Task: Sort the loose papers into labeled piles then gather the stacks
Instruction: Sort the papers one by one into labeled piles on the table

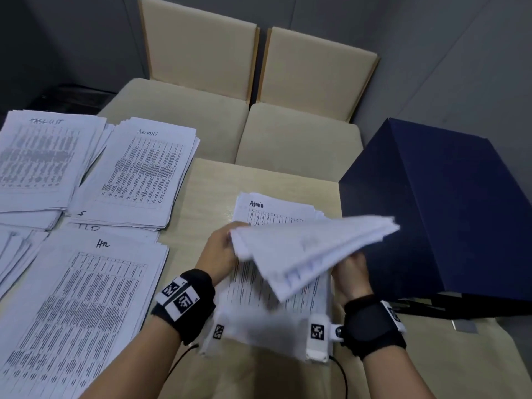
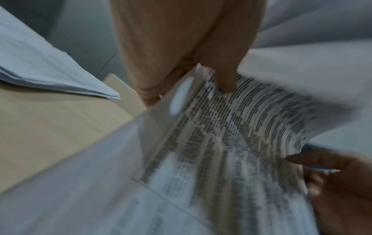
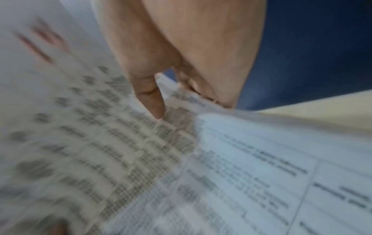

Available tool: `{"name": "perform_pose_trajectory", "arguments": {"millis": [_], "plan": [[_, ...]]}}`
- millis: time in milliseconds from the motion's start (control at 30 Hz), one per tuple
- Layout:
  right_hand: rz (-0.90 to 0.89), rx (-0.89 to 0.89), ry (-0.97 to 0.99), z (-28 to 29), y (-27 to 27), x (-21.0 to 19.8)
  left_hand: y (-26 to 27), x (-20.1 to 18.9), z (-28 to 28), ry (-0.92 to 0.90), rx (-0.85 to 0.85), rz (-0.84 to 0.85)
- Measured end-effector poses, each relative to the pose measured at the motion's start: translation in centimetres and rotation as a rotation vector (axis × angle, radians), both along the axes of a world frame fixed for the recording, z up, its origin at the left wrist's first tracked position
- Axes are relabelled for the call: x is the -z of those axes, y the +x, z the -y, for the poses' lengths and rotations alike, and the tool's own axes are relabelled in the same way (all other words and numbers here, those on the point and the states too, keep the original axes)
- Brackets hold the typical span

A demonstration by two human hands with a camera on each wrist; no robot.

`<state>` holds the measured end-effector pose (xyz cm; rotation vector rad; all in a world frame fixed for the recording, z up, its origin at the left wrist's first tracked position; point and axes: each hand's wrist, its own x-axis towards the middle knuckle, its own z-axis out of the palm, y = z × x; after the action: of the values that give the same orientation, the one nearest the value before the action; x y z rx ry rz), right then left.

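Note:
A thick bundle of printed sheets point(image 1: 311, 249) is lifted and tilted above the loose stack headed "Admin" point(image 1: 276, 210) on the table. My left hand point(image 1: 223, 249) grips the bundle's left edge, thumb on top point(image 2: 225, 76). My right hand point(image 1: 349, 269) pinches its near right corner, the thumb point(image 3: 151, 98) on the printed face and the fingers underneath. The bundle point(image 2: 261, 111) is blurred in both wrist views. Sorted piles lie at the left: "Task list" point(image 1: 40, 156), "ADMIN" point(image 1: 141, 171) and "HR" point(image 1: 80, 298).
A dark blue box point(image 1: 449, 203) stands close on the right, by my right hand. Two beige chairs point(image 1: 299, 139) sit behind the light wooden table point(image 1: 207, 191). More paper piles overlap at the far left edge point(image 1: 14, 254).

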<state>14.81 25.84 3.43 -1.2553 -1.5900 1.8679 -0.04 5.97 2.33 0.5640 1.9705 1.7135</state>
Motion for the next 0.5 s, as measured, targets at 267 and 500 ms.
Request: {"name": "perform_pose_trajectory", "arguments": {"millis": [267, 500], "plan": [[-0.288, 0.041, 0.227, 1.2, -1.3, -8.3, 0.8, -7.5, -3.4, 0.284, -0.24, 0.12], [-0.231, 0.026, 0.129, 1.9, -0.5, -6.5, 1.5, -6.6, -3.7, 0.302, -0.328, 0.139]]}}
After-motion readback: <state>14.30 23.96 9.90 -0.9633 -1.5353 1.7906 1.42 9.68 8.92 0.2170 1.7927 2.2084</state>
